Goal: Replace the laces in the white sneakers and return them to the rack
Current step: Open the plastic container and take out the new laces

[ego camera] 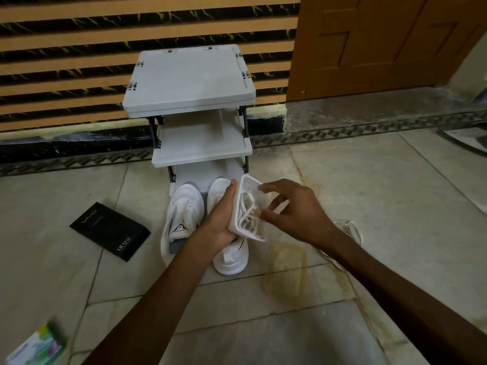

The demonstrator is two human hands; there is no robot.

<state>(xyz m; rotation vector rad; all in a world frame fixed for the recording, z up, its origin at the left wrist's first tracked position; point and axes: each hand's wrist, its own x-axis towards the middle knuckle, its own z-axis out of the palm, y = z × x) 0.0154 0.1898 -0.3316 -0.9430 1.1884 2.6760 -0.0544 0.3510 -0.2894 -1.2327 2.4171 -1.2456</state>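
Note:
Two white sneakers stand on the floor before the grey rack [200, 151]: the left sneaker [181, 214] and the right sneaker [232, 259], partly hidden by my left hand. My left hand [221, 219] grips a clear plastic container [246, 185] tilted on its side, with white laces [249, 209] inside. My right hand [292, 209] reaches into the container's open side, its fingers spread at the laces. Another bundle of white laces [350, 230] lies on the floor to the right, behind my right forearm.
The container's clear lid [286, 272] lies on the floor right of the sneakers. A black box [109, 230] lies to the left, a small colourful packet [37, 349] at the bottom left. A striped wall stands behind the rack and a wooden door [382, 40] at the right.

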